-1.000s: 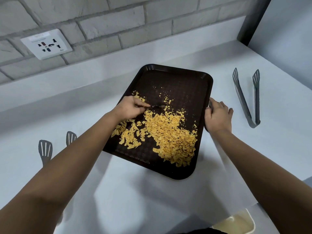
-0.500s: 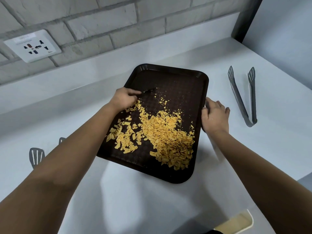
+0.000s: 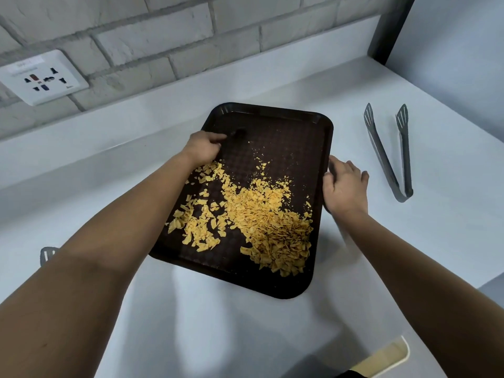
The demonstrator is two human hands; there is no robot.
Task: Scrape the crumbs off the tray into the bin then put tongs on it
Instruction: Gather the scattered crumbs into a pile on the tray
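Observation:
A dark brown tray lies on the white counter, and yellow crumbs are heaped over its near half. At the tray's far left my left hand grips a small dark scraper, which is blurred with motion. My right hand holds the tray's right rim, thumb against the edge. Grey tongs lie on the counter to the right of the tray, apart from both hands. Only the corner of a white-rimmed bin shows below the counter's front edge at the lower right.
A second grey slotted utensil peeks out behind my left forearm. A brick wall with a white socket runs along the back. A dark post stands at the far right corner.
My left hand has swept the scraper from the tray's middle up to its far left corner. My right hand has stayed on the right rim.

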